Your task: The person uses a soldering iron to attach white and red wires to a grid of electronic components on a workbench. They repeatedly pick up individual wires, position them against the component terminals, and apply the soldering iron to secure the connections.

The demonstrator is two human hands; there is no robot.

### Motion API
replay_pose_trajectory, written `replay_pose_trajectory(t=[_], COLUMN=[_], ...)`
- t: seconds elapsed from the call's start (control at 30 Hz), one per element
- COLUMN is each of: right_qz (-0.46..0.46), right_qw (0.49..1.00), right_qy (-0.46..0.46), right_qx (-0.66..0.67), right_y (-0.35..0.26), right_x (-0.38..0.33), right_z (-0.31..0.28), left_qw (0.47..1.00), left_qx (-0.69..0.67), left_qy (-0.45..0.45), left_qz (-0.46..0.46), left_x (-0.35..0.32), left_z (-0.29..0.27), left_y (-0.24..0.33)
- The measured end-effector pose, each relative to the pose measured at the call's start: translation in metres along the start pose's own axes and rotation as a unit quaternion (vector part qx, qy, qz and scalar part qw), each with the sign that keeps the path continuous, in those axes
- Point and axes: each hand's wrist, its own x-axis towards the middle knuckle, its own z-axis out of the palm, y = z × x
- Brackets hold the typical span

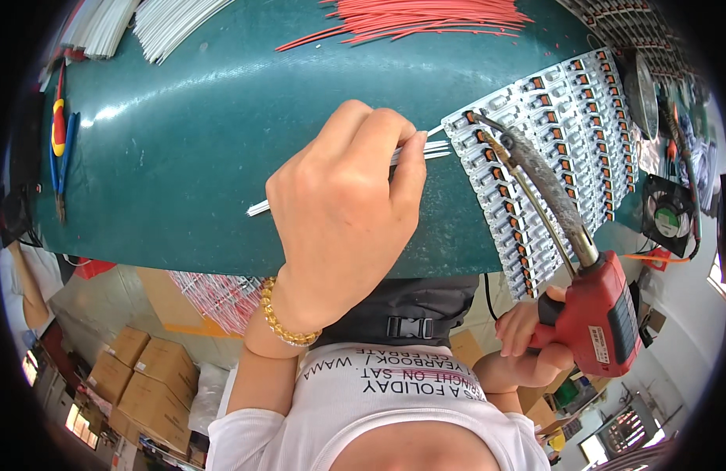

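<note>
Your two hands at the dark green bench (221, 157): thin white wires in the left, red pistol-shaped soldering gun in the right.

Your left hand (343, 216) is closed on a few thin white wires (426, 147); its back hides most of their length, so you see only the ends by the fingertips and a short tail (258, 207) on the bench. Your right hand (532, 334) is wrapped round the handle of the red soldering gun (606, 314), fingers partly hidden behind its body. The gun's dark, crusted tip (484, 125) reaches the near edge of the grey sheet of small connectors with orange marks (567, 118), close to the wire ends; actual contact is hard to make out.
</note>
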Motion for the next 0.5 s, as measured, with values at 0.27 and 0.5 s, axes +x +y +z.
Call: replay_pose_trajectory(t=[0.27,0.5], right_qz=[0.011,-0.040], right_qw=[0.999,0.998], right_qy=[0.021,-0.028], right_qx=[0.037,0.042], right_y=[-0.003,0.021], right_x=[-0.003,-0.013], right_z=[0.003,-0.018], left_qw=[0.997,0.999], left_qx=[-0.057,-0.028], left_qy=[-0.032,-0.036], left_qz=[-0.029,0.011], left_x=[0.003,-0.004], left_z=[-0.009,-0.002], left_y=[0.009,0.005])
